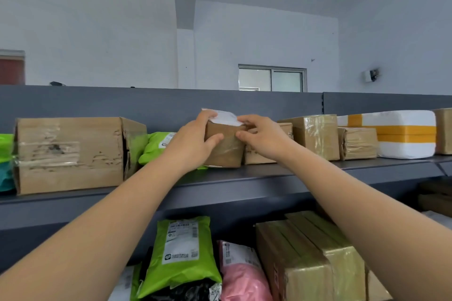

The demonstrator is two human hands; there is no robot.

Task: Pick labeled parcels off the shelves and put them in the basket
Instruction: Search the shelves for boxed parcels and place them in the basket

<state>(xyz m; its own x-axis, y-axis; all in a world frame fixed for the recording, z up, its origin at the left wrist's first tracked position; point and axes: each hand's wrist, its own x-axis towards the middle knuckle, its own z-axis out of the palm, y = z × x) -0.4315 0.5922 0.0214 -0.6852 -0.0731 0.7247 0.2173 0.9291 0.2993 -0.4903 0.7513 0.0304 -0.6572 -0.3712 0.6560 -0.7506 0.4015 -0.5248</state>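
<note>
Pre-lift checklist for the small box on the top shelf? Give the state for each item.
1. Grip on small brown box: ok. The left hand and right hand hold its two sides.
2. Label present: ok. A white label is on top, but its text can't be read.
3. Clear of neighbours: cannot tell. The hands hide the gaps to the green mailer and the neighbouring box.
4. Pull-out path: ok. Nothing stands on the shelf in front of the box.
5. Basket ready: cannot tell. It is not in view.
</note>
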